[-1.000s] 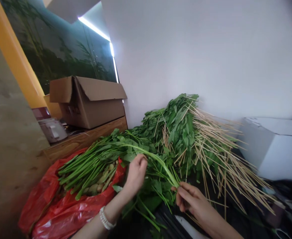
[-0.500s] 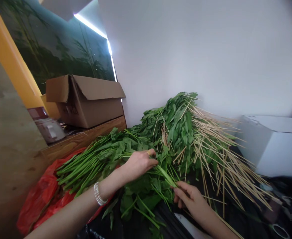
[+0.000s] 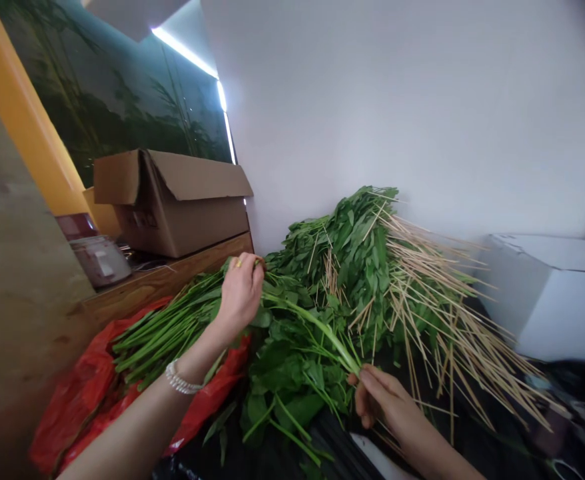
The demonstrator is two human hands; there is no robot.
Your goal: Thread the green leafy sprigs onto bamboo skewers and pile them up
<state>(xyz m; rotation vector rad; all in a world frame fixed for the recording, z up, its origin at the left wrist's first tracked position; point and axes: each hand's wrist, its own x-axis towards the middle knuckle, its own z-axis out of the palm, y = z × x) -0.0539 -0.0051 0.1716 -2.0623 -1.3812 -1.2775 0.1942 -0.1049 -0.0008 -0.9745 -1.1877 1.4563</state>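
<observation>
My right hand (image 3: 380,397) is closed, pinching the lower end of a pale green stalk (image 3: 325,327) near the front middle. The stalk slants up and left toward my left hand (image 3: 242,283), whose fingers are bent together over the leaves at its far end; what they grip is hidden. Left of my left hand, a bundle of green stems (image 3: 160,340) lies on a red plastic bag (image 3: 90,373). Below the stalk are loose leaves (image 3: 292,380). Behind and to the right rises a pile of skewered leaves (image 3: 357,240) with thin wooden sticks (image 3: 452,313) fanning out rightward.
An open cardboard box (image 3: 192,213) stands on a wooden ledge (image 3: 147,287) at the back left, beside a lidded plastic tub (image 3: 101,260). A white box (image 3: 562,300) sits at the right. Black plastic lies at the front.
My left hand has moved left and up, away from my right hand, and more of the stalk shows between them. My right hand has barely shifted, still holding the stalk's end.
</observation>
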